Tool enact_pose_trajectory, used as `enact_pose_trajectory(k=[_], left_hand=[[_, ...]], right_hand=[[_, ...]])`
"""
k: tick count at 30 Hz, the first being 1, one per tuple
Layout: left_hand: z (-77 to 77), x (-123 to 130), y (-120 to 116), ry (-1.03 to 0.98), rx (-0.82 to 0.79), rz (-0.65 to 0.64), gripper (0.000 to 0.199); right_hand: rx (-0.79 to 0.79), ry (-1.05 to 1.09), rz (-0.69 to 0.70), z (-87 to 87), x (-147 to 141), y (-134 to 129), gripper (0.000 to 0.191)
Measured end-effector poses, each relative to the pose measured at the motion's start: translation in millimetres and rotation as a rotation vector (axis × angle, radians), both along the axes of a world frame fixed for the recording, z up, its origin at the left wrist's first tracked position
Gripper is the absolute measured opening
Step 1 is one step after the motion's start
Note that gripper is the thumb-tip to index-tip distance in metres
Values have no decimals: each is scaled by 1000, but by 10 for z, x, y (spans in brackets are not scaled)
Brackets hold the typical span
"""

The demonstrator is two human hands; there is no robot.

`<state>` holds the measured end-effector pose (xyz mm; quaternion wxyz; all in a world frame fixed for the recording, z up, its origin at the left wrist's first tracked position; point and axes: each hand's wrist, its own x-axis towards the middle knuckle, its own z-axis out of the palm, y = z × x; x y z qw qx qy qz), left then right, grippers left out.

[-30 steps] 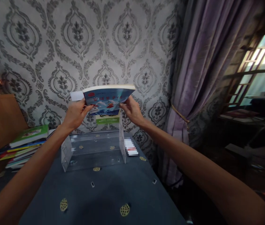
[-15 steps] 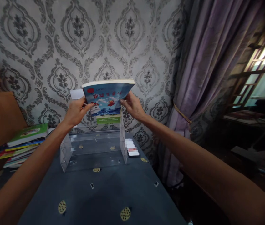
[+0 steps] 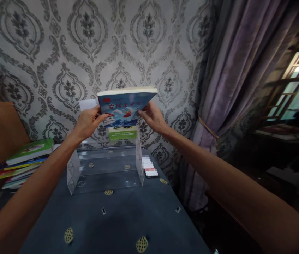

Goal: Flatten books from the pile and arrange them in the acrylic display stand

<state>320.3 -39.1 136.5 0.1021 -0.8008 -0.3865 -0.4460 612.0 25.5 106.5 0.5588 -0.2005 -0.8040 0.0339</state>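
Both my hands grip a blue paperback book [image 3: 125,106] by its sides, its illustrated cover facing me and its top edge tipped toward me. My left hand [image 3: 89,121] has the thumb on the cover's left side; my right hand [image 3: 153,116] has the thumb at the right side. Below is a clear plastic rack [image 3: 105,169] with tiers and upright side panels, standing on the table. A green-banded book or card [image 3: 123,134] shows behind the blue book's lower edge, and a white card [image 3: 88,104] sticks out behind my left hand.
On the left lies a stack of books [image 3: 30,158] beside a brown wooden box [image 3: 2,135]. A blurred-out white item [image 3: 149,166] rests right of the rack. The dark patterned tablecloth [image 3: 107,225] covers the table. A purple curtain [image 3: 231,81] hangs at the right, against the patterned wall.
The blue book has moved slightly right and up, and its cover tilts further downward. Both hands still hold it, and the rack has stayed in place.
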Motion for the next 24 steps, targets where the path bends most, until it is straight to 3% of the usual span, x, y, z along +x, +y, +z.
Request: enact_pose_trajectory(k=[6,17,21,24], left_hand=[[16,-4,120,-16,-22,-55,38],[-91,20,407,-191,-231,-271,35],[-107,39,528,-213,-289,-240,30],[-143,35,630,-223,-328,-216,29]], right_hand=[[-32,30,27,-2,17,-18,44],[-129,-10,0,-71,33,114,34],[-204,-36,-21,-101,41,231,34],[-239,-58,-122,-113,25,273,29]])
